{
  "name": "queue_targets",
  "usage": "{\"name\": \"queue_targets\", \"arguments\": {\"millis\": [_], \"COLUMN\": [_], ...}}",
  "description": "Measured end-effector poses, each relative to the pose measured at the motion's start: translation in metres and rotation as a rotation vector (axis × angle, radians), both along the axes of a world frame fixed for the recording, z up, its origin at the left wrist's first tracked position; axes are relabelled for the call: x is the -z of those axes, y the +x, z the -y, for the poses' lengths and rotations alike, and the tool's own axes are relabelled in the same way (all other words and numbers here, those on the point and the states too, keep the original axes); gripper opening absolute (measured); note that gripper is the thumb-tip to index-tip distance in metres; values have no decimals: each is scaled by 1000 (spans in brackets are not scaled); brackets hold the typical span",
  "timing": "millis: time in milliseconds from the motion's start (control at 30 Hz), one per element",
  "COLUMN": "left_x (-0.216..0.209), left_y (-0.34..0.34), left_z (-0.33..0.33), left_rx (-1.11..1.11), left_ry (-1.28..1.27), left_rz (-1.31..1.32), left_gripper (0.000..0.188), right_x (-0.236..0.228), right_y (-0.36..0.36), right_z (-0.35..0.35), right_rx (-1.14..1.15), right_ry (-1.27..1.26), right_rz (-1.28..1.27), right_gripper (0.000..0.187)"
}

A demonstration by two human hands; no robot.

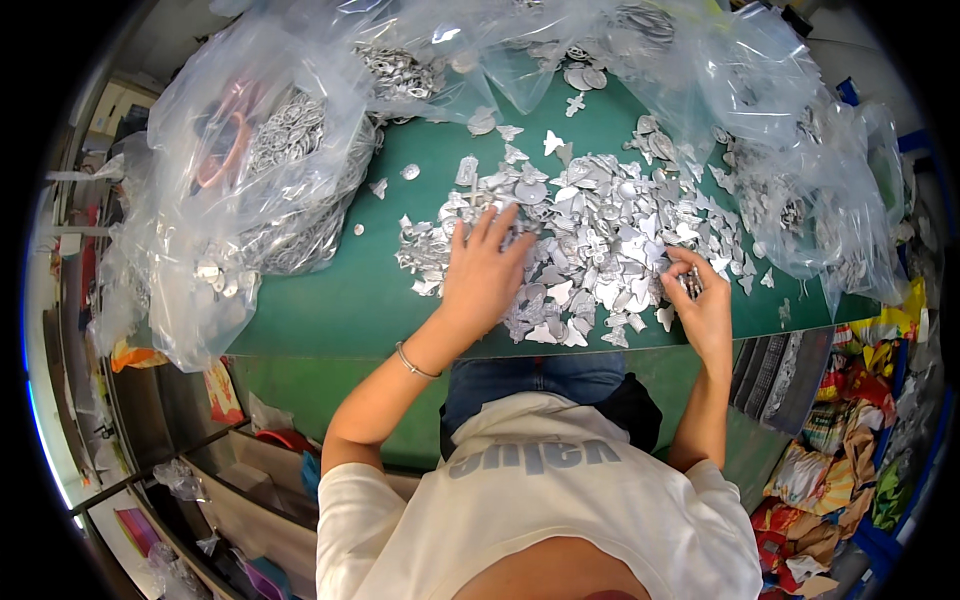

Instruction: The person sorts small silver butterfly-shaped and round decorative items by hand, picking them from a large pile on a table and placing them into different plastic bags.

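Note:
A broad heap of small flat silver-grey metal pieces [610, 230] lies on the green table [320, 310]; several look like butterflies, others are round or oblong. My left hand [485, 268] rests palm down on the heap's left part, fingers spread over the pieces. At the heap's right edge, my right hand [703, 300] is curled, with thumb and fingers bent toward each other around a few small metal pieces [693, 282]. The exact shape of those held pieces is too small to make out.
Clear plastic bags of metal pieces ring the table: a large one [290, 180] at left, another [800, 190] at right, more along the back. Loose pieces lie near the far edge. Grey trays [775, 375] and colourful packages [840, 430] stand below right; an open drawer [250, 500] is lower left.

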State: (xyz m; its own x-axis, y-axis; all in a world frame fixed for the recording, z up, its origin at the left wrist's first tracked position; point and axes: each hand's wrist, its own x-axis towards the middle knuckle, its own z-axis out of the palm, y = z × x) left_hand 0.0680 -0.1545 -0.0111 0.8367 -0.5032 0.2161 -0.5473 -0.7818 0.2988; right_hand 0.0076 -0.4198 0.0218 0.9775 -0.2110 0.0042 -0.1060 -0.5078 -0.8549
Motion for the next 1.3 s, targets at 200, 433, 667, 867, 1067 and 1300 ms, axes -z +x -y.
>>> {"name": "queue_targets", "arguments": {"millis": [200,433,667,867,1067,1300], "left_x": [-5,-6,-5,-11,-22,-14], "left_y": [7,3,17,13,-1,14], "left_z": [-5,-7,-3,8,63,68], "left_rx": [-71,144,-31,-24,235,328], "left_ry": [-371,-299,-434,-384,-146,-260], "left_rz": [-8,44,48,80,72,106], "left_gripper": [33,29,20,19,24,17], "right_x": [-4,6,-9,-4,1,20], "right_y": [18,42,7,-21,-10,-9], "right_z": [-14,-20,26,56,32,29], "right_rx": [-204,-244,152,146,45,-89], "right_ry": [-172,-317,435,737,743,1584], "right_rz": [244,170,-99,-42,-56,-141], "right_gripper": [32,14,16,19,19,30]}}
